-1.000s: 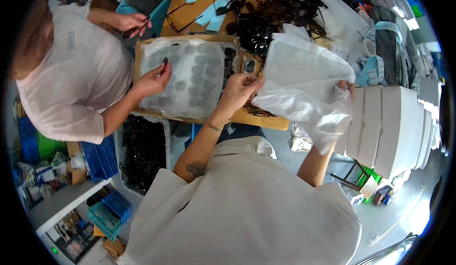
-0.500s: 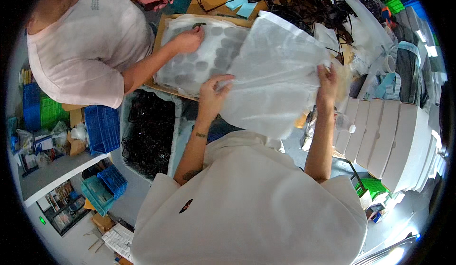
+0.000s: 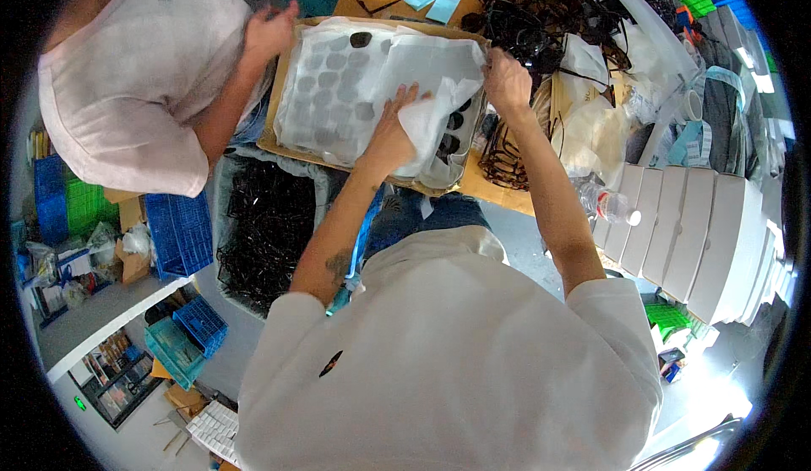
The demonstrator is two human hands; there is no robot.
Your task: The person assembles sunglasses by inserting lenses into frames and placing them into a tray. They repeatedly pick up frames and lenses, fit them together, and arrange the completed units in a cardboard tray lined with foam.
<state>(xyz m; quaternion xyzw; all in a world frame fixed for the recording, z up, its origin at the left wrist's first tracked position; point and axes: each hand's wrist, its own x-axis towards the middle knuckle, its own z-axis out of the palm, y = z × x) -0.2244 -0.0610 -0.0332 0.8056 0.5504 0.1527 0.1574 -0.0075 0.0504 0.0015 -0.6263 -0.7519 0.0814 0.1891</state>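
Note:
A shallow cardboard box (image 3: 269, 140) lies on the table, holding dark lenses under thin white paper. My left hand (image 3: 394, 136) is flat on the white sheet (image 3: 431, 61) with its fingers spread. At the box's far right corner my right hand (image 3: 508, 84) is closed on the sheet's edge; its fingertips are partly hidden. The sheet lies folded and creased between my hands. Along the box's right side, several dark lenses (image 3: 449, 144) show uncovered. One dark lens (image 3: 361, 39) rests on top of the paper near the far edge.
A co-worker's hand (image 3: 270, 32) is beside the box's far left corner; their other hand is near dark glasses. Piled sunglasses (image 3: 515, 27) spread behind the box. A bin of black frames (image 3: 263, 226) stands at lower left. White boxes (image 3: 676, 226) and a plastic bottle (image 3: 612, 205) are right.
The sheet, held up and spread out before, now lies in the box. My left hand has flattened onto it; my right hand has moved left and farther away. The co-worker's hand has withdrawn from the box.

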